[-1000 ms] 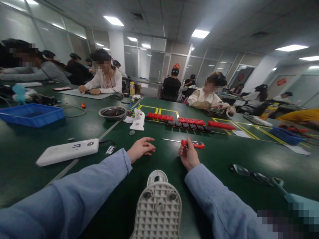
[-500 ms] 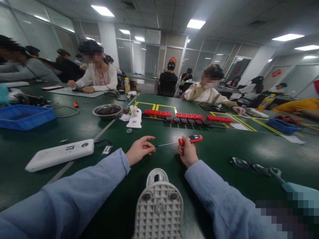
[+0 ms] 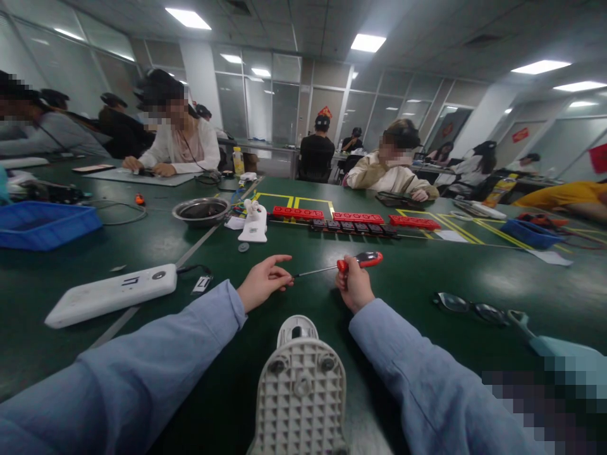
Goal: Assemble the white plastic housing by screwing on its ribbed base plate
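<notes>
My right hand [image 3: 355, 284] is wrapped round the red and black handle of a screwdriver [image 3: 372, 259], whose shaft points left. At the shaft's tip, my left hand [image 3: 265, 282] pinches with thumb and fingertips, its index finger stretched out above; whether a small part sits there is too small to tell. Below and between both hands lies a white plastic base [image 3: 302, 404] with a ribbed grid facing up. Neither hand touches it.
A long white device [image 3: 114, 294] lies at left, with a metal bowl [image 3: 202, 210] and blue tray [image 3: 47, 222] beyond. Red strips [image 3: 358, 217] and a white part [image 3: 255, 222] sit ahead. Glasses [image 3: 469, 306] lie at right. People sit across the table.
Both hands hold nearly the same pose round the screwdriver. The view has shifted slightly. Across the table at right, a person's outstretched arm has drawn back toward the body.
</notes>
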